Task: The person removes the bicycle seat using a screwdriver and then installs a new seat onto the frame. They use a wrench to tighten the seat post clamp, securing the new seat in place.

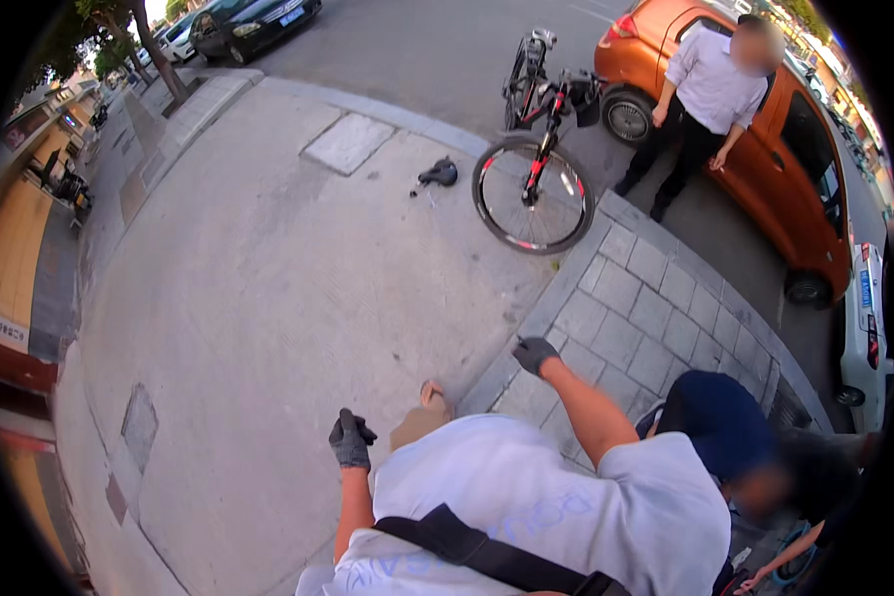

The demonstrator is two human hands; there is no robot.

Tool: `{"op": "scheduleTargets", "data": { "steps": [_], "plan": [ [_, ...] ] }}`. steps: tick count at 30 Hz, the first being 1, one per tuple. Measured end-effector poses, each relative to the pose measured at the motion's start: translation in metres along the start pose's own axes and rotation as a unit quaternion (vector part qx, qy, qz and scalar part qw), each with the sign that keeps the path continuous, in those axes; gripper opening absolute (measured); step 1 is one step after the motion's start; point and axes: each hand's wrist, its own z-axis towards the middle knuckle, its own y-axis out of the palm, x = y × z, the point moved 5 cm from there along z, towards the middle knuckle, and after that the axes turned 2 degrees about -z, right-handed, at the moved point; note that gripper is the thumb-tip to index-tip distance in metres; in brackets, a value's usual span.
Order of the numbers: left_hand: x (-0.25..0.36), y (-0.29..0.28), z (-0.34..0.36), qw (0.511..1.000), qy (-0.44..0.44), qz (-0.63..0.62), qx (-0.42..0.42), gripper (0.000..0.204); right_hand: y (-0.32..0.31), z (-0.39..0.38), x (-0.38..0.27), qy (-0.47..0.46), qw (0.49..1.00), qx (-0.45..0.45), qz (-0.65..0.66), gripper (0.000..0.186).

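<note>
My left hand, in a dark grey knit glove, hangs over the pavement with its fingers loosely bent and a little apart. Nothing shows in it. My right hand, gloved alike, is curled closed above the kerb line of the paving; whether something small is inside cannot be made out. Neither hand touches the bicycle, which stands ahead with a black frame and red-marked fork, its front wheel turned sideways. A black bicycle saddle lies loose on the concrete left of that wheel.
An orange car is parked at the right, with a standing person in a light shirt beside it. Another person in a dark blue top bends close to my right arm. A black car is at the far left, near a tree trunk.
</note>
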Motion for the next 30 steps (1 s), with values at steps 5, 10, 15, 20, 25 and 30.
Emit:
{"op": "scheduleTargets", "data": {
  "steps": [5,10,15,20,25,30],
  "plan": [
    [0.106,0.04,0.175,0.998,-0.005,0.041,-0.039,0.054,0.082,-0.001,0.225,0.329,0.927,-0.059,-0.169,0.032],
    [0.19,0.107,0.336,0.998,0.025,-0.006,-0.057,0.051,0.128,-0.024,0.213,0.343,0.909,-0.209,-0.112,0.034],
    [0.205,0.171,0.484,0.998,0.054,-0.001,-0.031,0.053,0.13,0.122,0.111,0.44,0.879,-0.177,0.039,0.036],
    [0.187,0.195,0.597,0.987,-0.112,-0.065,0.094,0.051,-0.05,0.45,-0.029,0.209,0.97,-0.122,-0.008,0.052],
    [0.184,0.177,0.716,0.962,-0.228,-0.034,0.149,0.058,-0.303,0.674,-0.239,0.003,0.99,0.132,0.054,0.043],
    [0.189,0.182,0.914,0.954,-0.251,-0.035,0.158,0.06,-0.376,0.835,-0.287,0.011,0.97,0.108,0.216,0.039]
  ]
}}
